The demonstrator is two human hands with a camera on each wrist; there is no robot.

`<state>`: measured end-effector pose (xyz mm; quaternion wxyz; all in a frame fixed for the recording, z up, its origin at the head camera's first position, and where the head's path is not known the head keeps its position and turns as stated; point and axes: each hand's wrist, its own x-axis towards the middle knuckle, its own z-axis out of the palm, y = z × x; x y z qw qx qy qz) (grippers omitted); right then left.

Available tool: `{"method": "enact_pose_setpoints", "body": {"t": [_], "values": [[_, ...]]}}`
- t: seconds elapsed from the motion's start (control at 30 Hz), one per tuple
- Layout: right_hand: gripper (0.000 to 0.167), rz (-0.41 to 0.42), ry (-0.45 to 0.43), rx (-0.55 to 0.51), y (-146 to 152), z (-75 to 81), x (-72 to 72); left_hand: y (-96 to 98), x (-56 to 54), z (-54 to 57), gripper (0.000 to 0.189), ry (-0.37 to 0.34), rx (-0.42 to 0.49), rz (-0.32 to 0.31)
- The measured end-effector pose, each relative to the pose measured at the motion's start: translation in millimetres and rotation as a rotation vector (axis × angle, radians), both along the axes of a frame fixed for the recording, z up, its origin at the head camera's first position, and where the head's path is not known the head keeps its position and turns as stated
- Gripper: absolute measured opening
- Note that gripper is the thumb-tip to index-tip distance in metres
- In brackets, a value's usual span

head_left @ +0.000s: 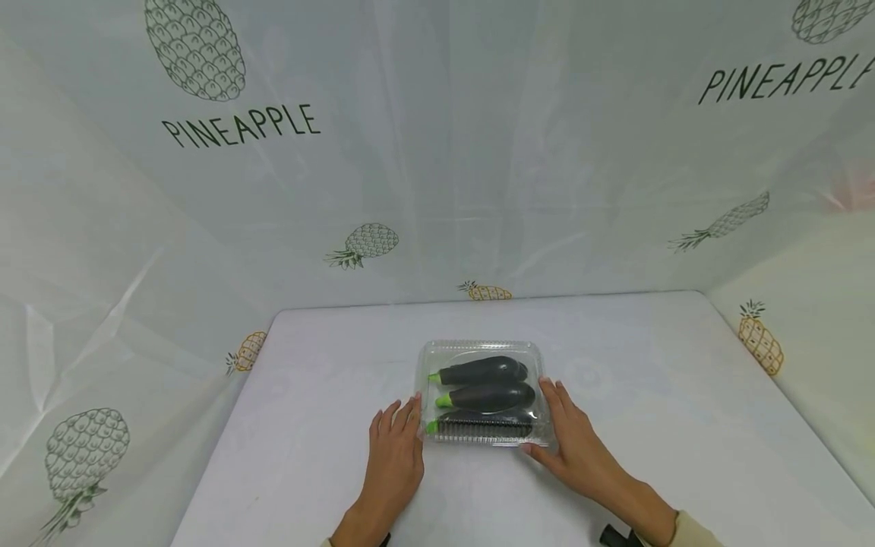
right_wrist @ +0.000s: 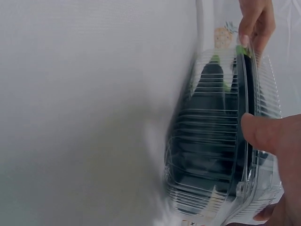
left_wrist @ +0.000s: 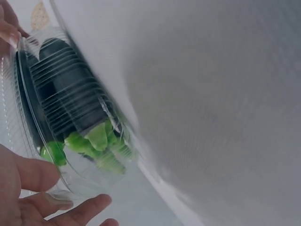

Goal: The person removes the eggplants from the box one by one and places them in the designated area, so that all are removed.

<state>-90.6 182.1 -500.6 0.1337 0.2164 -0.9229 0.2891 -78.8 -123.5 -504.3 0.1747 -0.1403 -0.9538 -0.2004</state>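
Observation:
On the white table, a clear plastic clamshell box (head_left: 472, 346) lies flat with its ridged lid down over dark eggplants (head_left: 487, 396). Three eggplants show from above, their green stems (left_wrist: 98, 137) pointing left. My left hand (head_left: 394, 461) touches the box's left side with its fingers fairly straight, the thumb near the rim in the left wrist view. At the near right corner, my right hand (head_left: 581, 454) holds the box. Its thumb (right_wrist: 261, 132) presses the rim, while its fingers lie along the right side, partly hidden by the box in the right wrist view.
The white table (head_left: 328, 365) extends around the box on all sides. Behind it hangs a pale curtain (head_left: 478, 152) printed with pineapples, which also runs along the left and right. A black strap piece (head_left: 615, 536) shows at the right wrist.

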Motion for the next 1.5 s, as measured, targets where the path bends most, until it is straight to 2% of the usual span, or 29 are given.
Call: {"method": "enact_pose_setpoints", "body": {"t": [0.3,0.47,0.73,1.0,1.17,1.33,1.5], "values": [[0.101,-0.055,-0.059,-0.011,-3,-3.1,1.0,-1.1,0.5,1.2,0.055,-0.062,0.020,0.011],[0.099,-0.064,-0.038,-0.009,-5,-4.7,2.2,0.3,0.0,-1.0,0.054,-0.075,0.041,0.020],[0.088,-0.082,0.049,0.028,-7,-8.3,4.1,0.5,-1.2,-3.6,0.055,-0.055,0.056,0.021],[0.083,-0.094,0.048,0.058,-6,-9.7,6.6,2.0,-0.3,-1.8,0.055,-0.091,0.078,0.025],[0.078,-0.086,0.048,0.089,-6,-8.7,8.4,3.0,-0.6,-2.3,0.055,-0.069,0.088,0.019],[0.075,-0.083,0.011,0.118,-7,-5.3,9.8,2.9,-1.1,-3.4,0.054,-0.035,0.091,0.005],[0.073,-0.082,-0.011,0.144,-8,-0.7,10.5,3.6,0.4,-1.8,0.055,-0.031,0.099,0.008]]}}
